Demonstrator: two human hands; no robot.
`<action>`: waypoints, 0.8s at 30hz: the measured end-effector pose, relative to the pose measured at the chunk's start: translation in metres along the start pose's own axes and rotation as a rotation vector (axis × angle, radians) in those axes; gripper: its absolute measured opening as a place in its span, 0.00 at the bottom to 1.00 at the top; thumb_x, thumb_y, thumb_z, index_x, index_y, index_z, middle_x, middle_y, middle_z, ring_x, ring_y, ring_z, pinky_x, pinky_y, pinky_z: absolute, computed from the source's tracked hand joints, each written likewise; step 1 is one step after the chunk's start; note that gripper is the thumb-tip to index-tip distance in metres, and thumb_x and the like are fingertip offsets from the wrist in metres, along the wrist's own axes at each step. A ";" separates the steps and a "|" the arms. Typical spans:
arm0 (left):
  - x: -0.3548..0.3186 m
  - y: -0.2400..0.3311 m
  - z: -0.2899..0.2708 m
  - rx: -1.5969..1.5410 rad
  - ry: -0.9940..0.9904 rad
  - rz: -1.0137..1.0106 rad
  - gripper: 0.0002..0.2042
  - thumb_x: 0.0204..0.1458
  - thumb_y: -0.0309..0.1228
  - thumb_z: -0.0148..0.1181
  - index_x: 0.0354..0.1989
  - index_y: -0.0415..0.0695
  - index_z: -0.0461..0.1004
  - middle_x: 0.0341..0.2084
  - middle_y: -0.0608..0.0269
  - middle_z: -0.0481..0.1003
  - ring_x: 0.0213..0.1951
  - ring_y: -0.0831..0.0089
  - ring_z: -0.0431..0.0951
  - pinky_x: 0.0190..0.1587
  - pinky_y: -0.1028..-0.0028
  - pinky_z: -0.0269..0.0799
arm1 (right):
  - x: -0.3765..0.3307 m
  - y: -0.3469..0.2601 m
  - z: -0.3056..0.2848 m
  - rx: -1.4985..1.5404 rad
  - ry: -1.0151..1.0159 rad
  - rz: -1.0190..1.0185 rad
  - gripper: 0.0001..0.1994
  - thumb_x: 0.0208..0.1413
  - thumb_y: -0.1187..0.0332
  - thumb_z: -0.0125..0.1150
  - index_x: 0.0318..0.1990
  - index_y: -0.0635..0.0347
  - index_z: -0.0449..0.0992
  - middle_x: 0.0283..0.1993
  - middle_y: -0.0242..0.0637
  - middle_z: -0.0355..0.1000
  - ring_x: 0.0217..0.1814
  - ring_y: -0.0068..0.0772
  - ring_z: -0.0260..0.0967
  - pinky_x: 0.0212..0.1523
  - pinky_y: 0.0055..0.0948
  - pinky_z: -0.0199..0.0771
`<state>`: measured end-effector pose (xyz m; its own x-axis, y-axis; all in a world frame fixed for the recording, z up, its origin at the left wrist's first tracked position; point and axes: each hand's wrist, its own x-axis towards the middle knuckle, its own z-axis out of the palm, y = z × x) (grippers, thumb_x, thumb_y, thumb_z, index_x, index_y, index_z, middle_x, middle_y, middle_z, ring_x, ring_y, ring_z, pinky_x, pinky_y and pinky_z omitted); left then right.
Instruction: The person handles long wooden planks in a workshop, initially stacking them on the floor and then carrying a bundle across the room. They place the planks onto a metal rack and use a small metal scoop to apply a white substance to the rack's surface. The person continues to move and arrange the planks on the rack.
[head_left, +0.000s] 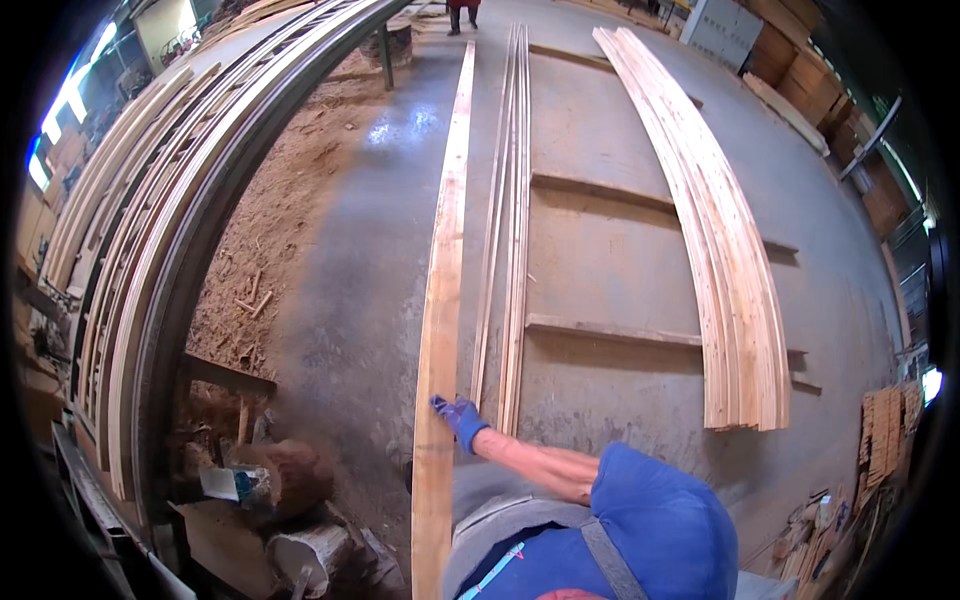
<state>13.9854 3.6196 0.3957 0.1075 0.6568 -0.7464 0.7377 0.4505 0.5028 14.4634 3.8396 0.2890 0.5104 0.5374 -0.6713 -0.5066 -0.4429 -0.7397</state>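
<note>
My right hand [459, 418], in a blue glove, grips the right edge of a long pale wooden plank [446, 230]. The plank runs from the bottom of the view far away across the grey floor. My bare forearm reaches to it from a blue sleeve at the lower right. Just right of the hand lies a bundle of thin wooden strips [510, 220], parallel to the plank. My left hand is out of view.
A stack of long boards [720, 270] rests on cross battens [610, 332] at the right. A long machine table with more boards [150, 240] runs along the left, with sawdust [270, 240] beside it. A person's legs [462, 14] stand at the far end. Wood stacks [800, 70] line the right wall.
</note>
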 end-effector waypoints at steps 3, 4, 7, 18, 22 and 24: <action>-0.054 -0.051 0.050 -0.028 -0.047 0.031 0.13 0.63 0.36 0.52 0.39 0.38 0.77 0.33 0.58 0.81 0.32 0.70 0.79 0.33 0.70 0.75 | 0.006 0.034 -0.074 0.064 -0.108 -0.091 0.21 0.56 0.57 0.65 0.44 0.70 0.74 0.34 0.40 0.76 0.34 0.28 0.72 0.33 0.32 0.73; -0.056 -0.060 0.072 -0.229 -0.022 -0.025 0.12 0.62 0.36 0.53 0.37 0.39 0.77 0.31 0.59 0.81 0.31 0.71 0.78 0.32 0.71 0.75 | -0.001 0.026 -0.086 0.022 -0.057 -0.085 0.18 0.57 0.59 0.64 0.41 0.70 0.75 0.31 0.37 0.75 0.30 0.27 0.70 0.30 0.31 0.72; -0.087 -0.012 0.094 -0.150 0.086 -0.267 0.11 0.58 0.37 0.60 0.33 0.42 0.78 0.24 0.65 0.78 0.24 0.76 0.73 0.24 0.74 0.68 | 0.024 0.037 -0.121 -0.108 -0.098 -0.218 0.17 0.57 0.59 0.65 0.40 0.69 0.76 0.31 0.37 0.75 0.29 0.27 0.71 0.28 0.32 0.72; -0.047 0.034 0.208 0.249 0.258 0.007 0.21 0.52 0.51 0.64 0.40 0.44 0.78 0.24 0.57 0.79 0.25 0.64 0.75 0.30 0.63 0.70 | 0.080 -0.009 -0.200 0.069 -0.063 -0.073 0.12 0.58 0.64 0.65 0.40 0.66 0.76 0.32 0.35 0.75 0.29 0.29 0.74 0.28 0.33 0.78; 0.006 0.051 0.206 0.591 0.243 0.014 0.26 0.53 0.55 0.61 0.49 0.44 0.76 0.31 0.57 0.80 0.32 0.52 0.80 0.40 0.57 0.77 | 0.124 -0.037 -0.208 -0.191 -0.022 -0.253 0.08 0.58 0.66 0.59 0.36 0.61 0.75 0.30 0.37 0.75 0.30 0.35 0.76 0.28 0.36 0.78; 0.025 0.173 0.183 0.255 0.305 0.041 0.26 0.44 0.51 0.66 0.35 0.35 0.75 0.31 0.36 0.76 0.37 0.42 0.78 0.40 0.54 0.72 | 0.135 -0.058 -0.230 -0.010 -0.113 0.157 0.08 0.59 0.64 0.56 0.36 0.59 0.74 0.31 0.37 0.75 0.30 0.37 0.78 0.27 0.31 0.78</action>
<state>14.2376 3.6028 0.3837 -0.0347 0.8379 -0.5447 0.8829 0.2811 0.3762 14.7215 3.7730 0.2308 0.3442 0.5382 -0.7693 -0.5663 -0.5345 -0.6274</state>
